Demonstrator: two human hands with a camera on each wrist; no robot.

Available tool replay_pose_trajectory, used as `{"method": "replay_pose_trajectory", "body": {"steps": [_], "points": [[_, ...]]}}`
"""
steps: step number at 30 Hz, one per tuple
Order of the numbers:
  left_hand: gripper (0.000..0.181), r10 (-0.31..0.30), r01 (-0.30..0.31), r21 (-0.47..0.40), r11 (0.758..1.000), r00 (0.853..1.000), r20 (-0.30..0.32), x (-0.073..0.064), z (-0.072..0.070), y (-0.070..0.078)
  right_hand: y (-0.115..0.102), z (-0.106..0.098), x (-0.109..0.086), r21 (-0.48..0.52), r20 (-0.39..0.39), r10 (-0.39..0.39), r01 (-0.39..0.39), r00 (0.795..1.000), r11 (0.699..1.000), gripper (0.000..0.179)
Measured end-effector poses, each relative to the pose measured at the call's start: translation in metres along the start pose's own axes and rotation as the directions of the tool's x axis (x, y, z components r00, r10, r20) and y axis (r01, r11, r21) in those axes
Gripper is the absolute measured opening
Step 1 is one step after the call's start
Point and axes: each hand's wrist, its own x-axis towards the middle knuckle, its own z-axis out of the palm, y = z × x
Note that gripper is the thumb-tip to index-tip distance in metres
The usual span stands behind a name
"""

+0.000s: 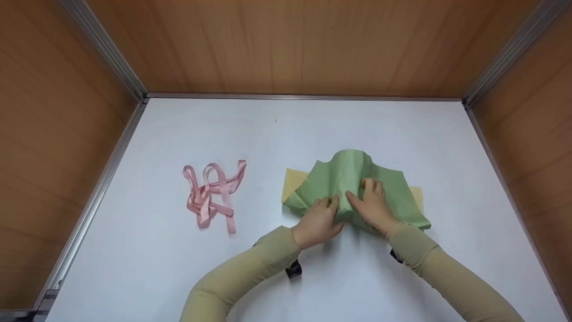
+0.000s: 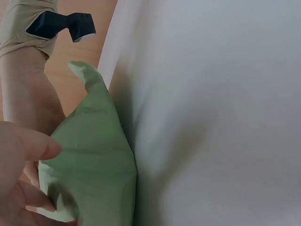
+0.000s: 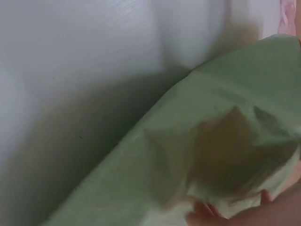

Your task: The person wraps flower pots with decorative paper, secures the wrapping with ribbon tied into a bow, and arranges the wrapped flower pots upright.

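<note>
The left hand [image 1: 316,225] and right hand [image 1: 374,207] grip the creased green paper-like sheet [image 1: 351,172] toward three o'clock on the white table [image 1: 268,134], apparently gathering it; next probably calls for pinching folds tighter. The right wrist view reveals a shaded hollow; the head view alone clearly shows pale-yellow flat corners [image 1: 292,181] at the sheet's nine and three o'clock.

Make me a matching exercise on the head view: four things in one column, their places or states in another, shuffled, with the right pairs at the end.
1. ribbon
2. green paper
3. yellow paper
4. wooden wall

A. shows past another sheet on both sides
B. stands beyond the far edge of the table
C. lies in loose loops, apart from the paper
D. touched by the left hand and the right hand

Right pairs: 1-C, 2-D, 3-A, 4-B
</note>
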Motion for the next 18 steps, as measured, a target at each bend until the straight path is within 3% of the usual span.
{"method": "replay_pose_trajectory", "body": {"steps": [2, 6, 12, 18], "points": [[0.062, 0.018, -0.017, 0.050, 0.999, 1.000, -0.016, -0.001, 0.000, -0.001, -0.003, 0.003, 0.001, -0.029, -0.079, -0.081, 0.079, 0.994, 0.996, 0.047], [0.058, 0.041, -0.036, 0.133, 0.991, 0.999, -0.035, -0.003, -0.003, -0.003, -0.007, 0.008, 0.007, -0.112, -0.148, -0.185, 0.170, 0.972, 0.979, 0.056], [0.055, 0.032, -0.028, 0.177, 0.984, 0.999, -0.018, -0.005, -0.002, -0.005, -0.011, 0.011, 0.018, -0.180, -0.050, -0.171, 0.159, 0.984, 0.971, 0.071], [0.064, -0.032, 0.014, 0.174, 0.985, 0.995, 0.098, -0.009, -0.002, -0.004, -0.010, 0.013, 0.025, -0.184, 0.042, -0.148, 0.154, 0.988, 0.971, 0.075]]}}
